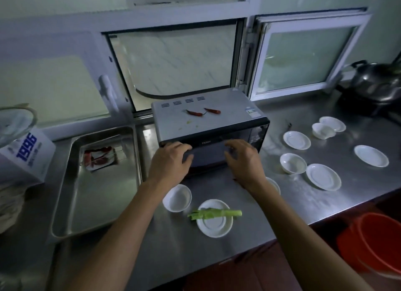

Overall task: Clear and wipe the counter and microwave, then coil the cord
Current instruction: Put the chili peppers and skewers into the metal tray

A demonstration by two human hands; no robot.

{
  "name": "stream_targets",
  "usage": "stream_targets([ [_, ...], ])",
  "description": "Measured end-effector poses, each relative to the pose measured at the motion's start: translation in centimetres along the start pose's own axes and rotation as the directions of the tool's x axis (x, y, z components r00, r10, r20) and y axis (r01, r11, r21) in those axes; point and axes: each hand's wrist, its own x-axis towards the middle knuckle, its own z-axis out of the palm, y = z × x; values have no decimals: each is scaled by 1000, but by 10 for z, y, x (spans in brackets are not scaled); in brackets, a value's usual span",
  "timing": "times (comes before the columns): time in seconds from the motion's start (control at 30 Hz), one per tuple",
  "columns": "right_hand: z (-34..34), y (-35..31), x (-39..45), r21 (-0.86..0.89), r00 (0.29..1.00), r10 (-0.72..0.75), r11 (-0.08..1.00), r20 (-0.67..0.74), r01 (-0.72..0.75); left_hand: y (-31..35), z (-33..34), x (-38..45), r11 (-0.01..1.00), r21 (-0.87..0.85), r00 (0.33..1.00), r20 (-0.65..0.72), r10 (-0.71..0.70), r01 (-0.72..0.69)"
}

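A silver and black microwave (208, 121) stands on the steel counter (303, 195) by the window. Two red chillies (194, 113) and green scraps lie on its top. My left hand (171, 160) rests on the upper left of the door, fingers laid along its top edge. My right hand (245, 160) is in front of the door's right side with loosely curled fingers, holding nothing. Close to me stand a small white bowl (177, 198) and a white plate (214, 225) with a green vegetable stalk (214, 213) across it. No cord is visible.
Several white plates and bowls (323, 176) are scattered on the counter to the right. A steel tray (95, 204) holding a red packet lies left, beside a white box (26, 156). A black pot (375, 82) sits far right, and a red bucket (377, 243) below the counter edge.
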Motion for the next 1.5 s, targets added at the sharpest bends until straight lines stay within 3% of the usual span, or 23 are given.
stream_targets([
  [0.3,4,34,20,-23,998,51,998,29,-50,4,34,29,999,-44,1000,18,18,-17],
  [0.77,54,59,128,-112,990,46,993,131,-31,-55,84,135,996,-84,1000,22,-2,4],
  [1.0,70,73,170,-147,979,77,988,186,-50,-62,100,185,999,-18,999,40,28,-27],
  [1.5,95,92,223,-209,962,-31,974,272,91,-61,120,213,985,172,994,99,-36,19],
])
